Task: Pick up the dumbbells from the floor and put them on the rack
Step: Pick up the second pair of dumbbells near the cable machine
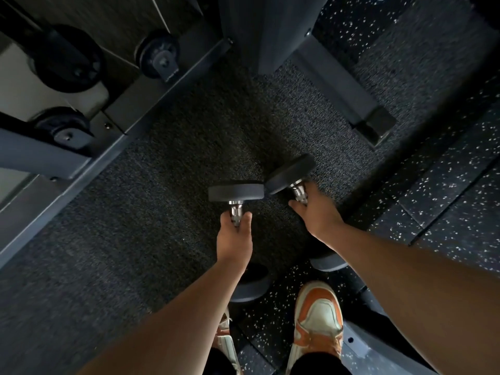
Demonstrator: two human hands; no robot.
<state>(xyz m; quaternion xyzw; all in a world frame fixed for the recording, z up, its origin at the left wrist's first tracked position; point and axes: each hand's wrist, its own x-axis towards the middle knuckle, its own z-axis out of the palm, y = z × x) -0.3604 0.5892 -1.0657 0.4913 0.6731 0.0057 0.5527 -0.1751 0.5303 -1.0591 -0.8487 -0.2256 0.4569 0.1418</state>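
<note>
Person bent over, both arms down toward a dark carpeted strip of gym floor [162,212]. Each hand was closed round a chrome handle.

Left hand [234,234]: fingers curled tight about the bar of the left dumbbell [236,191], its far head a flat black disc seen edge-on, its near head [250,285] showing below the wrist. Right hand [315,212]: wrapped over the handle of the right dumbbell [290,173], far head tilted up and away; its near head [328,262] mostly hidden by the forearm. The two far heads sat just beside each other, possibly touching. Could not tell whether either weight was clear of the floor or resting on it.

Handling, as a judgement: rubber-coated heads, steel bars, rigid and dense; small-to-middling heads suggest a weight manageable in one hand apiece. Polished chrome may slip in a damp palm, so the mid-bar hold, where both hands were, looked right, since it keeps the weight balanced. Nothing fragile, but the toes were near: an orange-and-white shoe [319,320] stood just behind the right dumbbell, the other shoe [224,336] partly hidden by the left forearm.

Hard to make out: dim light, edges smeared. Grey steel framing [67,158] with black round shapes [69,59] at left might be the rack holding other weights; not sure. An upright post [273,31] and its foot [373,125] were cut off at top
</note>
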